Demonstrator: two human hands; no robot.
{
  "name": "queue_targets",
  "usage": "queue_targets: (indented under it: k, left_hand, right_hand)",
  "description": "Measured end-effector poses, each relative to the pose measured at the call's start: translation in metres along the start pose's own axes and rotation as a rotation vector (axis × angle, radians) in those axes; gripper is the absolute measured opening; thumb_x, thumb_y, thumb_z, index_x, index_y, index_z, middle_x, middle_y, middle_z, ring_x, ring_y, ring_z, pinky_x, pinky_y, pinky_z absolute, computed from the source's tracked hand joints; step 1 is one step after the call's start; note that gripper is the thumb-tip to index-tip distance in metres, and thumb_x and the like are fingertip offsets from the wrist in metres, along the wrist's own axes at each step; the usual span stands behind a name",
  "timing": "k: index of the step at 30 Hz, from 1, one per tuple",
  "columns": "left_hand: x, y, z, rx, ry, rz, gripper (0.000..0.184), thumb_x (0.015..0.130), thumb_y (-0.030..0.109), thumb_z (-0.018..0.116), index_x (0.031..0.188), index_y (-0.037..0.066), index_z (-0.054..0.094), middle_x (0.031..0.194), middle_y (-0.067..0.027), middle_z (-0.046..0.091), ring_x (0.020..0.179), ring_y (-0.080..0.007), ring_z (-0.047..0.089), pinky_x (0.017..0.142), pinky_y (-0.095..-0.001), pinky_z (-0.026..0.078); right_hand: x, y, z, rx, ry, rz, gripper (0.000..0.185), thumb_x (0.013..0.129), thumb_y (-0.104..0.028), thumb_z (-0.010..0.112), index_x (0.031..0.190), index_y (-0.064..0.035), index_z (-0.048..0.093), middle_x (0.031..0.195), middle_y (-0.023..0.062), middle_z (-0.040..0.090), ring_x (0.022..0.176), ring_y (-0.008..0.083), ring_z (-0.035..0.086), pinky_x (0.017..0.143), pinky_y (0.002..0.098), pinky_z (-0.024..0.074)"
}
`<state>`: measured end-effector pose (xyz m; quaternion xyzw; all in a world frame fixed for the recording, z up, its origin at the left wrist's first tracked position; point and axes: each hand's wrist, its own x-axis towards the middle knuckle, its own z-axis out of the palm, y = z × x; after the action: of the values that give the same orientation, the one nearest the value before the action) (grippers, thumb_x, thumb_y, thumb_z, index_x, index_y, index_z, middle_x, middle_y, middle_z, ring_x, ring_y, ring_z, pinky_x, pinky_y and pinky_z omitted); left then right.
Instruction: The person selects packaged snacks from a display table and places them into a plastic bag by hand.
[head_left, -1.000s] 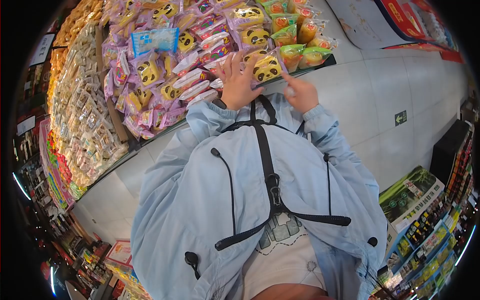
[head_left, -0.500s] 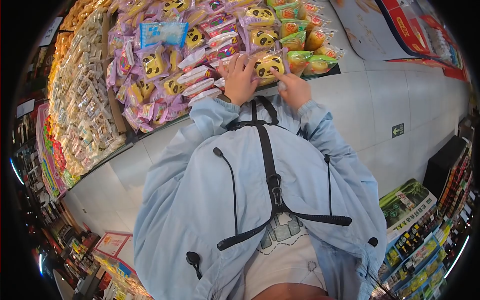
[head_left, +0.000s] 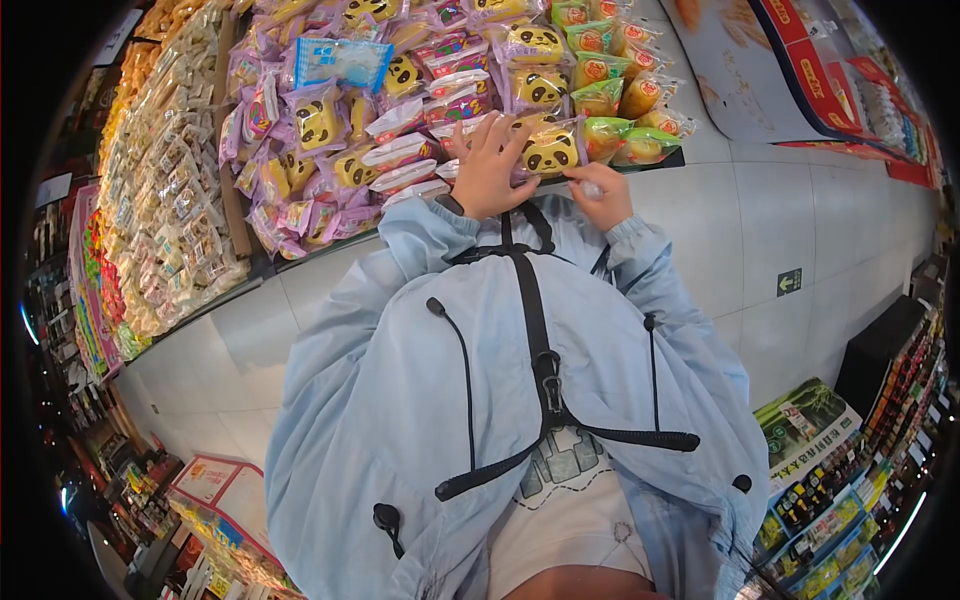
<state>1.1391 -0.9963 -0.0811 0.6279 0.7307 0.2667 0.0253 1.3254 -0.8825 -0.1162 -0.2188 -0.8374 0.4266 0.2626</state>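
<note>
My left hand [head_left: 489,165] lies with fingers spread over the front of a snack display, its thumb by the left side of a purple-edged packet with a yellow panda-face cake [head_left: 550,152]. At that packet's lower right edge are the thumb and forefinger of my right hand [head_left: 604,200], pressed together. Its other fingers curl around a small whitish, translucent thing [head_left: 591,188] that I cannot make out. More panda-face packets [head_left: 537,88] lie behind. White-and-purple packets [head_left: 402,152] are stacked left of my left hand.
Green-topped packets [head_left: 645,146] border the panda packets on the right. A blue packet [head_left: 343,64] lies on top at the left. Beyond a divider is a heap of small wrapped sweets [head_left: 172,190]. The display's front edge [head_left: 345,243] runs before my body; grey floor tiles [head_left: 745,220] lie to the right.
My right forefinger has drawn back from the panda packet's face to its lower edge, closing against the thumb. My left fingers have spread wider. The view has shifted slightly.
</note>
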Motion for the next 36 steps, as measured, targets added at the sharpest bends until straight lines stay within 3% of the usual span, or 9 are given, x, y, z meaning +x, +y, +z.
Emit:
queue_targets:
  k: [2,11,15,18,20,25,28,32,36]
  left_hand:
    - [-0.003,0.0,0.002,0.009,-0.015,0.01,0.067,0.064,0.037,0.068,0.124,0.019,0.047,0.131,-0.0129,0.035,0.126,-0.033,0.027,0.098,-0.0621,0.01]
    - [-0.008,0.001,0.004,0.069,-0.05,0.01,0.07,0.065,0.042,0.069,0.127,0.023,0.045,0.139,-0.0151,0.027,0.129,-0.0363,0.019,0.099,-0.0615,0.008]
    - [-0.008,0.002,-0.007,0.019,0.01,-0.056,0.065,0.067,0.043,0.067,0.126,0.023,0.047,0.14,-0.0145,0.026,0.13,-0.0356,0.018,0.099,-0.0611,0.008]
    - [-0.004,-0.027,-0.029,0.175,0.151,-0.139,0.058,0.069,0.041,0.065,0.123,0.023,0.05,0.138,-0.0121,0.031,0.128,-0.0352,0.022,0.099,-0.0617,0.008]
    - [0.001,-0.065,-0.055,0.412,0.311,-0.253,0.042,0.069,0.038,0.065,0.107,0.019,0.061,0.123,-0.0069,0.049,0.12,-0.0304,0.037,0.095,-0.0592,0.018]
    - [0.047,-0.147,-0.103,-0.009,-0.362,-0.897,0.033,0.071,0.034,0.064,0.097,0.013,0.066,0.106,-0.0106,0.062,0.097,-0.0294,0.057,0.085,-0.0454,0.034]
    - [0.073,-0.159,-0.074,0.339,-0.427,-0.966,0.035,0.074,0.032,0.061,0.101,0.01,0.064,0.109,-0.0129,0.061,0.101,-0.0328,0.056,0.086,-0.0476,0.035]
    - [0.082,-0.178,-0.052,0.192,-0.333,-1.066,0.036,0.074,0.027,0.059,0.104,0.008,0.062,0.111,-0.0149,0.059,0.107,-0.0336,0.054,0.094,-0.0509,0.033]
    - [0.075,-0.22,-0.037,0.163,-0.305,-1.007,0.036,0.073,0.027,0.061,0.102,0.006,0.062,0.105,-0.0151,0.062,0.102,-0.0328,0.056,0.088,-0.0397,0.04]
  right_hand:
    - [-0.003,-0.003,-0.003,0.01,0.048,-0.005,0.019,0.07,-0.005,0.065,0.088,-0.0056,0.067,0.079,0.0101,0.061,0.071,0.0253,0.06,0.064,0.0309,0.0469]
    - [-0.001,-0.019,0.003,-0.332,0.029,0.114,0.044,0.072,-0.004,0.064,0.115,-0.0081,0.058,0.079,0.0104,0.062,0.07,0.0224,0.061,0.065,0.03,0.0478]
    - [0.006,-0.027,0.004,-0.233,0.191,-0.002,0.036,0.071,-0.007,0.064,0.107,-0.0082,0.061,0.075,0.0093,0.06,0.067,0.0248,0.059,0.06,0.0333,0.0473]
    - [0.018,-0.04,-0.008,-0.195,0.197,-0.07,0.03,0.07,-0.005,0.064,0.1,-0.0051,0.063,0.074,0.0098,0.06,0.067,0.0251,0.06,0.061,0.0335,0.0477]
    - [0.026,-0.046,-0.015,-0.188,0.199,-0.087,0.024,0.07,-0.004,0.064,0.094,-0.0032,0.063,0.075,0.0106,0.061,0.068,0.0257,0.06,0.062,0.0331,0.0481]
    - [0.04,-0.054,-0.013,-0.125,0.224,-0.075,0.017,0.071,-0.003,0.063,0.088,-0.0018,0.064,0.079,0.0129,0.063,0.071,0.0262,0.061,0.065,0.0322,0.0488]
    - [0.049,-0.066,-0.009,-0.089,0.238,-0.094,0.016,0.071,-0.003,0.063,0.087,-0.0013,0.064,0.08,0.0132,0.063,0.072,0.0262,0.061,0.065,0.0321,0.0486]
    - [0.052,-0.068,-0.016,-0.102,0.296,-0.071,0.015,0.072,-0.003,0.063,0.087,-0.0011,0.064,0.079,0.0133,0.062,0.072,0.0258,0.061,0.065,0.0312,0.0482]
    - [0.054,-0.061,-0.018,-0.058,0.343,-0.029,0.014,0.075,-0.003,0.062,0.088,0.0,0.063,0.081,0.0103,0.063,0.073,0.0193,0.061,0.069,0.0273,0.0466]
